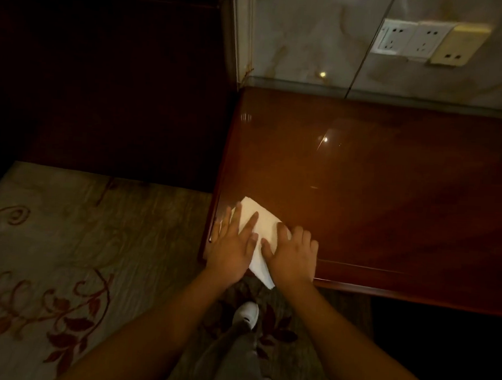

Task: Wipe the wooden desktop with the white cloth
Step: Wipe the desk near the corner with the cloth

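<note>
Head view shows me the white cloth (263, 228) at the desk's (391, 183) near left corner, its tail overhanging the front edge; left hand (233, 246) and right hand (294, 255) press it flat, fingers spread, equally near; unwiped wood lies rightward.

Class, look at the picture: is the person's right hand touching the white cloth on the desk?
Touching. The head view shows the right hand lying flat with its fingers on the white cloth, pressing it onto the wooden desktop.
</note>
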